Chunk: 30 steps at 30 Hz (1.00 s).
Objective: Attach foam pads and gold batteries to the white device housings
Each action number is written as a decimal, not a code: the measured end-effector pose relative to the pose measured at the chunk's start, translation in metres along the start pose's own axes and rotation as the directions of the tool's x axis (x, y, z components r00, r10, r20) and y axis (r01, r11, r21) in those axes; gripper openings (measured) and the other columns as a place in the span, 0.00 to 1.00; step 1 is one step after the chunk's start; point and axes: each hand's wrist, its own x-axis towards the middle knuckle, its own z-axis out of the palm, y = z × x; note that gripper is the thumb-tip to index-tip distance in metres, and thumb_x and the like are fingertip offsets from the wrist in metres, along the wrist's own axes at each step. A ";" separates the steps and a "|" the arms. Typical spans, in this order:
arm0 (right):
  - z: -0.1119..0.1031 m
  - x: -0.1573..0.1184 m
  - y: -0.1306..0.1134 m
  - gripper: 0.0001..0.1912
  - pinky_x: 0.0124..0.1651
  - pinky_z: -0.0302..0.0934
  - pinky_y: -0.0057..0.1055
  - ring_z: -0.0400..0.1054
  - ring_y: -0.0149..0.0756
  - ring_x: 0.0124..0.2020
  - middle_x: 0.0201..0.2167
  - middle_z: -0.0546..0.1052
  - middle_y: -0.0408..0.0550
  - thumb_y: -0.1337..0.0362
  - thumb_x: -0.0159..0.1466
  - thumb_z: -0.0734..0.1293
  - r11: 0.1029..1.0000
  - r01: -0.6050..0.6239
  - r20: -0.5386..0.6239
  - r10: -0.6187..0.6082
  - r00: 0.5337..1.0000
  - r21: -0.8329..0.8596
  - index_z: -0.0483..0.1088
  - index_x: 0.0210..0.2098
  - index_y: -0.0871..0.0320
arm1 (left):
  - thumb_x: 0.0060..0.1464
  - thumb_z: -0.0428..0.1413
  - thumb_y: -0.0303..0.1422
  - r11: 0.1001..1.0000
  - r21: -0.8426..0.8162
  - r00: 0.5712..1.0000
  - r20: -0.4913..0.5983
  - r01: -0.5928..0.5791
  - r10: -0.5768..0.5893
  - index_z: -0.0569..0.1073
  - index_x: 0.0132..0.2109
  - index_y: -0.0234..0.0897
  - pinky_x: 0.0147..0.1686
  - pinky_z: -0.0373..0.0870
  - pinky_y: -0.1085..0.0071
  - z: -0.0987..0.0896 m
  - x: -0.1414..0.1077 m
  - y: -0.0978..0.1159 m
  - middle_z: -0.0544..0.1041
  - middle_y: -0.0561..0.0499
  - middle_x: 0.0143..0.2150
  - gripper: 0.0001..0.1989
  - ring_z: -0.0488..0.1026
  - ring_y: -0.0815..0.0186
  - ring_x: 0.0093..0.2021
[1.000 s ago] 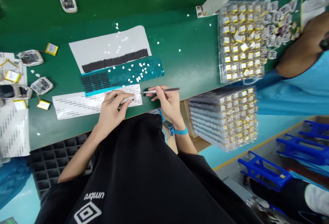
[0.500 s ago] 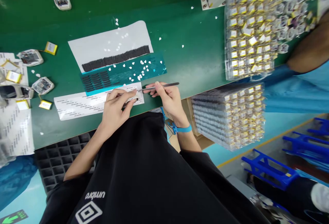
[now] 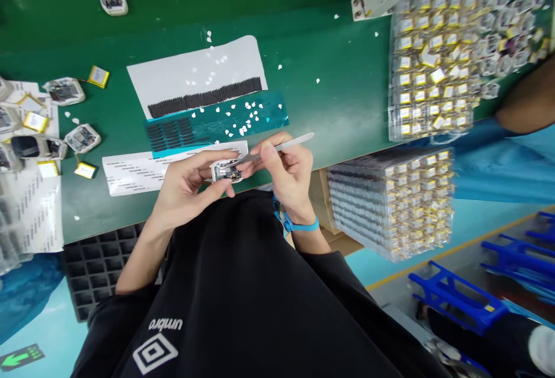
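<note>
Two hands were shown in the head view, and one small white case [image 3: 221, 173] was held up over the green table [image 3: 338, 118]. Half a second before, most of it was hidden by the left hand [image 3: 180, 193]; now its open side was turned up, and its tiny parts could be seen. That seemed to mean its inside could be reached more easily. It was gripped at its edges by the left thumb and fingers. One thin metal tool [image 3: 299, 141], likely tweezers, was pinched in the right hand [image 3: 290, 175], with its tip pointed to 8 o'clock, at the case. Whether the case was touched by the tip could not be told.

One printed white strip [image 3: 134, 173] was partly covered by the left hand. At 12 o'clock from the case, one teal film [image 3: 277, 115] was dotted with more than ten white dots [image 3: 243, 130]. Just past it, black strips [image 3: 208, 97], too many to count, were lined up on one white sheet [image 3: 165, 77]. Two open cases [image 3: 82, 138] were set near 10 o'clock, each joined to one yellow-edged pack [image 3: 99, 76]. One full tray [image 3: 391, 123] was seen at 2 o'clock.
</note>
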 end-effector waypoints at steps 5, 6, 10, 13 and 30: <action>0.002 0.002 -0.004 0.14 0.30 0.77 0.25 0.79 0.29 0.24 0.27 0.83 0.39 0.52 0.73 0.69 0.998 -0.013 0.011 0.014 1.000 -0.065 0.75 0.37 0.54 | 0.57 0.65 0.22 0.998 -0.056 0.999 -0.005 -0.034 0.034 0.83 0.55 0.37 0.35 0.81 0.72 0.000 -0.004 0.004 0.84 0.49 0.40 0.18 0.83 0.66 0.30; 0.002 0.002 -0.004 0.14 0.30 0.78 0.25 0.79 0.29 0.24 0.27 0.83 0.39 0.51 0.73 0.69 0.996 -0.017 0.006 0.018 1.000 -0.083 0.75 0.37 0.54 | 0.57 0.65 0.21 0.998 -0.057 0.999 -0.012 -0.037 0.036 0.83 0.55 0.37 0.35 0.82 0.72 0.001 -0.005 0.004 0.85 0.49 0.40 0.19 0.83 0.66 0.30; 0.005 0.002 -0.004 0.13 0.31 0.78 0.25 0.79 0.28 0.24 0.27 0.83 0.38 0.54 0.73 0.69 0.998 -0.005 0.000 0.005 1.000 -0.062 0.75 0.37 0.54 | 0.57 0.65 0.20 0.998 -0.051 0.999 -0.035 -0.041 0.039 0.83 0.55 0.37 0.36 0.82 0.73 0.003 -0.006 0.005 0.85 0.49 0.40 0.19 0.83 0.67 0.31; 0.006 0.002 -0.004 0.11 0.31 0.77 0.24 0.78 0.27 0.25 0.27 0.83 0.38 0.56 0.73 0.69 0.999 0.000 0.006 0.000 1.000 -0.041 0.76 0.37 0.54 | 0.57 0.65 0.20 0.998 -0.047 0.999 -0.038 -0.033 0.031 0.83 0.55 0.38 0.36 0.82 0.74 0.004 -0.006 0.005 0.84 0.50 0.39 0.20 0.83 0.67 0.31; -0.004 0.002 0.007 0.11 0.34 0.77 0.29 0.80 0.30 0.30 0.33 0.84 0.40 0.56 0.75 0.66 0.941 0.207 -0.104 -0.242 0.965 -0.269 0.80 0.41 0.51 | 0.66 0.62 0.35 0.992 0.100 0.986 -0.153 0.075 -0.059 0.83 0.54 0.37 0.38 0.81 0.67 0.003 -0.019 -0.011 0.86 0.46 0.44 0.12 0.83 0.63 0.31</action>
